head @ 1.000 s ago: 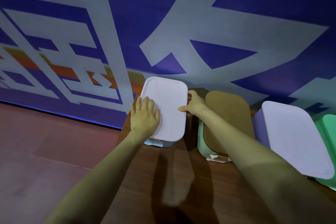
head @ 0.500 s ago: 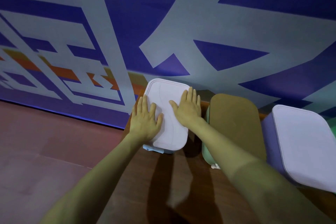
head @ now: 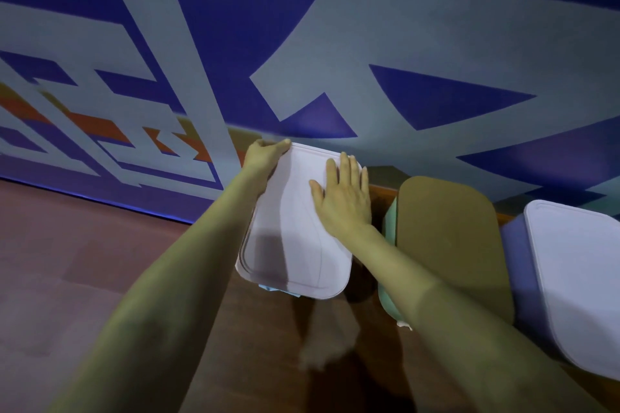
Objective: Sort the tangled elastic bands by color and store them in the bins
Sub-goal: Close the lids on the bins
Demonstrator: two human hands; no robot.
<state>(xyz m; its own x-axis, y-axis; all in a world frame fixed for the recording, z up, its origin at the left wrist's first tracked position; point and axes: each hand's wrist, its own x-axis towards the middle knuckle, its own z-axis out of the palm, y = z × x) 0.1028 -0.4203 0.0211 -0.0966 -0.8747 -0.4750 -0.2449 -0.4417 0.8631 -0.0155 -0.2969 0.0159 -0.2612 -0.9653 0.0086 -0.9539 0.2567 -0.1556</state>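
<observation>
Bin lid [head: 295, 245] — pale lilac — sits under both our hands: left hand [head: 263, 156] curls round its far corner, right hand [head: 345, 201] lies flat, fingers straight.

Single view: a wide-angle camera worn on the person's head, facing forward and steeply down. Both forearms enter from the lower edge and run up to the left hand [head: 265, 156] and right hand [head: 345, 198] near the centre. The white-lidded bin [head: 295, 245] under them lies mid-frame and close. The brown-lidded bin [head: 449, 238] and second white-lidded bin [head: 577, 278] run off to the right, the latter cropped by the edge. The bench [head: 261, 345] fills the lower middle, the floor [head: 84, 245] the lower left, and a blue-and-white patterned wall [head: 235, 27] the upper half.
</observation>
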